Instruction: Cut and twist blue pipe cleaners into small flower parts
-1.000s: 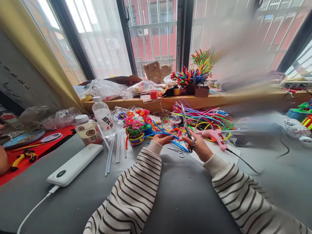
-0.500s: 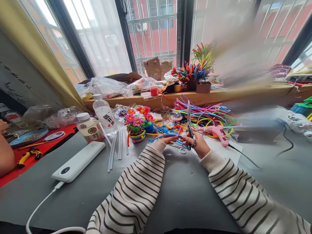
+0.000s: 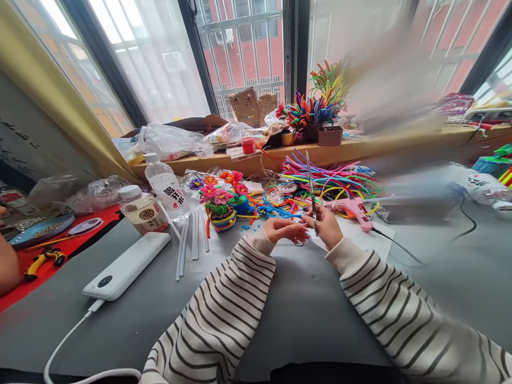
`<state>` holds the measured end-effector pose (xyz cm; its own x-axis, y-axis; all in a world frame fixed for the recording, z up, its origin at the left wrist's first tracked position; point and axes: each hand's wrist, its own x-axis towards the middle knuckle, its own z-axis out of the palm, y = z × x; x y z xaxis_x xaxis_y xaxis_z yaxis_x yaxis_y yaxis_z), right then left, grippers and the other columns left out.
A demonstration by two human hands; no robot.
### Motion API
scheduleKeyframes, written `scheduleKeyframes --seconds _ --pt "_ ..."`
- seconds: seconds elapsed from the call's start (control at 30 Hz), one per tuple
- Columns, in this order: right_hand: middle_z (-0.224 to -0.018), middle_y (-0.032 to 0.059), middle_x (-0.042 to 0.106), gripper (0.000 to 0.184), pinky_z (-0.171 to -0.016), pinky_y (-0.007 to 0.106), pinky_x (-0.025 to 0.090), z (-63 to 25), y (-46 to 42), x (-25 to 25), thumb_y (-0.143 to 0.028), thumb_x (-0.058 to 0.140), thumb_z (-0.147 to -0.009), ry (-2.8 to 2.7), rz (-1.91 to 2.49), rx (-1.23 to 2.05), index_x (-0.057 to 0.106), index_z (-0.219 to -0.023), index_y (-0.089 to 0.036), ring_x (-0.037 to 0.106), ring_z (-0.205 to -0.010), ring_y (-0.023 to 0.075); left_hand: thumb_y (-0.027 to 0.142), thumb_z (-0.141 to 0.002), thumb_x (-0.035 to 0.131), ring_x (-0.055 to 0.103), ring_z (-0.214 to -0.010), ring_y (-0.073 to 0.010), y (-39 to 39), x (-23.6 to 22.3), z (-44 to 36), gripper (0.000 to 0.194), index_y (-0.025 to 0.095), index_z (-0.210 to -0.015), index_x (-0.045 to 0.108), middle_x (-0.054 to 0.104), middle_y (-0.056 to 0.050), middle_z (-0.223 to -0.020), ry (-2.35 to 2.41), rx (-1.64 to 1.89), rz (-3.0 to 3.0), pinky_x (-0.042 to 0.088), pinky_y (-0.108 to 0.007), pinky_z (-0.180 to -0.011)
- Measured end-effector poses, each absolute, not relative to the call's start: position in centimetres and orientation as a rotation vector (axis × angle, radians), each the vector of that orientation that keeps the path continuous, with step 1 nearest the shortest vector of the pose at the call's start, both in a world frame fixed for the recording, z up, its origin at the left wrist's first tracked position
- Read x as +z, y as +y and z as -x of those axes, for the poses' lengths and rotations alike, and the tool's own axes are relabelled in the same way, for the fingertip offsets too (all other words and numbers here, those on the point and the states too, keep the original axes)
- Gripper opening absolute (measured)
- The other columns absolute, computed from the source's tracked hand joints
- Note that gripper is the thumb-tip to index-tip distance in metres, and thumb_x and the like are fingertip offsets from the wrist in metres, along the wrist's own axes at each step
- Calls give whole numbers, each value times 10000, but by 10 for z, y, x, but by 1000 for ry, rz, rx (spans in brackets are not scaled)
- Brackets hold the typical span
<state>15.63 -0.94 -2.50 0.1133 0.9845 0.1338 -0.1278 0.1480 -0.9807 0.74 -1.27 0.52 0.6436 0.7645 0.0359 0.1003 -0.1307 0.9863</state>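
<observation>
In the head view my right hand [image 3: 327, 226] is closed around a pair of scissors [image 3: 310, 181], whose blades point upward. A blue pipe cleaner [image 3: 288, 216] reaches to the right hand's fingertips; whether they pinch it I cannot tell. My left hand [image 3: 285, 230] is open just left of the scissors, its fingers stretched toward the right hand, and no object shows in it. Small blue bits [image 3: 247, 227] lie on the grey table by the left wrist. Left of them stands a small striped pot of pink pipe-cleaner flowers [image 3: 219, 205].
A pink glue gun [image 3: 360, 214] with a black cord lies right of my hands, before a heap of pipe cleaners [image 3: 320, 176]. Clear glue sticks [image 3: 194, 234], a white power bank [image 3: 127, 266] and two bottles [image 3: 168, 186] are at left. Another person's arm [image 3: 7, 261] shows at the left edge.
My left hand has let go of the blue pipe cleaner and straightened its fingers, moving slightly right and nearer me. The scissors have turned edge-on. The whole view has shifted slightly.
</observation>
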Motion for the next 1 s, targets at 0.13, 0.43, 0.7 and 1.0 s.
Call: scheduleKeyframes --seconds 0.13,0.43,0.7,1.0 --pt "-625 -43 500 321 -548 283 478 -156 -9 -26 -309 640 -505 -1151 974 1168 401 -672 -173 561 -562 122 326 -611 551 511 -883 -175 0 0 -5 285 170 -841 613 597 -73 -910 1002 1182 -1928 360 -284 -817" --pt "-631 -43 509 322 -555 281 489 -153 -12 -25 -305 643 -503 -1171 938 1179 409 -679 -170 555 -572 112 272 -635 527 554 -747 -177 11 -13 -2 180 223 -766 640 627 -39 -759 1216 961 -2201 391 -276 -740" --pt "-641 -43 520 294 -617 280 488 -155 -12 -20 -265 624 -538 -1038 877 1198 375 -669 -180 572 -622 115 276 -666 490 592 -655 -149 8 -22 -11 230 145 -841 561 625 -51 -719 1011 966 -1739 454 -271 -652" --pt "-626 -44 543 231 -466 215 444 -156 -15 -18 -277 562 -605 -1124 903 1177 364 -685 -189 514 -473 71 410 -501 617 591 -528 -172 0 -16 -16 401 142 -728 425 616 -41 -570 824 686 -1274 459 -295 -534"
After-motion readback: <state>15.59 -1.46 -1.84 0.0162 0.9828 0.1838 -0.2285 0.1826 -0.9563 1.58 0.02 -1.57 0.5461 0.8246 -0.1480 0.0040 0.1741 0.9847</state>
